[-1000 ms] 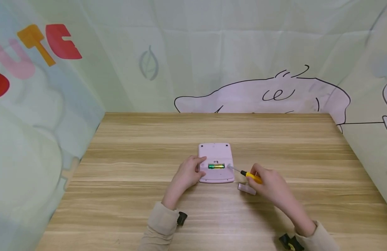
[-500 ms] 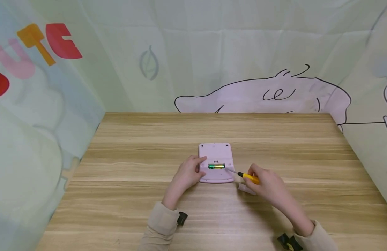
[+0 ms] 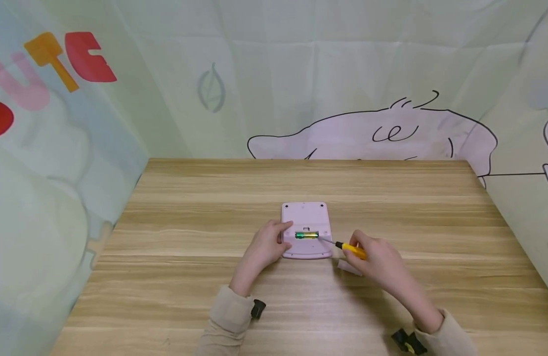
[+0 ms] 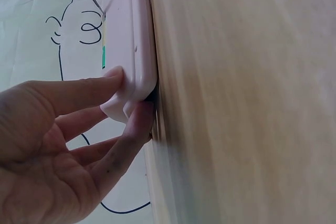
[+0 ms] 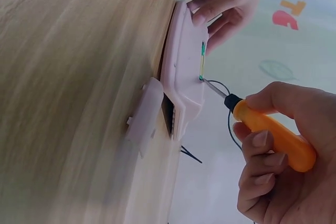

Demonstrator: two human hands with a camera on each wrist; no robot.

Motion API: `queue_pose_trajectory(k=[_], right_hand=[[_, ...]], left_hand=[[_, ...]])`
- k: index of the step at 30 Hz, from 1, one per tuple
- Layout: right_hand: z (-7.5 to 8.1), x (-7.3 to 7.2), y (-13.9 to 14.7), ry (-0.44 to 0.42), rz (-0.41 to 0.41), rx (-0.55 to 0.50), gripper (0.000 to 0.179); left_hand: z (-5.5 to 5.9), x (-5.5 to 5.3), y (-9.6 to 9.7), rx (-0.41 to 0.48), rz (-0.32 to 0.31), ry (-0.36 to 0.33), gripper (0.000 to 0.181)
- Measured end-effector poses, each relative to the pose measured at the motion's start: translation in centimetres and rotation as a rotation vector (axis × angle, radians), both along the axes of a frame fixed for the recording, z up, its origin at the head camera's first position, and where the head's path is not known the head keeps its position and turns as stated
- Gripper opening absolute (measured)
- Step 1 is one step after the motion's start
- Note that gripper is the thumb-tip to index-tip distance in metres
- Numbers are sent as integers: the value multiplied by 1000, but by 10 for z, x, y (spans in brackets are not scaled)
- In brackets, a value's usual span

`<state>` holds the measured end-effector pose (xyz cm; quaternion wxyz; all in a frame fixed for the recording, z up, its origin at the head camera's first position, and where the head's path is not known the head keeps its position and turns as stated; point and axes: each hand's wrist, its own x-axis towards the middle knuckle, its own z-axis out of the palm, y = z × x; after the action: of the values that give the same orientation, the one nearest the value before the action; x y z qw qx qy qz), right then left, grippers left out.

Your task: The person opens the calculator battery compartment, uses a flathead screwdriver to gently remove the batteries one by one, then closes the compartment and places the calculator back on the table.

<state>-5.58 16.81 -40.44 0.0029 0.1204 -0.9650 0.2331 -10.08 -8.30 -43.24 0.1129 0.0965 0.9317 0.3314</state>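
Note:
A pink calculator [image 3: 304, 215] lies face down on the wooden table, its battery slot uncovered. Inside sits a green and gold battery [image 3: 307, 235]. My left hand [image 3: 265, 245] grips the calculator's left edge; the left wrist view shows the thumb on its back and other fingers at its side and underneath. In my right hand [image 3: 380, 254] I hold a screwdriver [image 5: 275, 135] by its yellow handle. The metal tip is right at the battery's right end. A pink battery cover [image 5: 146, 111] lies loose on the table beside the calculator, partly behind my right hand in the head view.
The wooden table [image 3: 202, 198] reaches back to a printed cloth backdrop [image 3: 274, 74] with cartoon drawings and letters. Black wrist mounts [image 3: 258, 309] show at both sleeves.
The screwdriver tip has moved left, from the calculator's right side to the battery's right end, and my right hand shifted slightly with it. My left hand and the calculator have stayed in place.

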Motion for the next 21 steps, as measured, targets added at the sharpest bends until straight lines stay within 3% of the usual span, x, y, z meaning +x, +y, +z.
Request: queue_pose_trajectory(k=[21], right_hand=[[11,0,-15,11,-8,108,16]], left_hand=[[-1,0,0,5,-3,0,53]])
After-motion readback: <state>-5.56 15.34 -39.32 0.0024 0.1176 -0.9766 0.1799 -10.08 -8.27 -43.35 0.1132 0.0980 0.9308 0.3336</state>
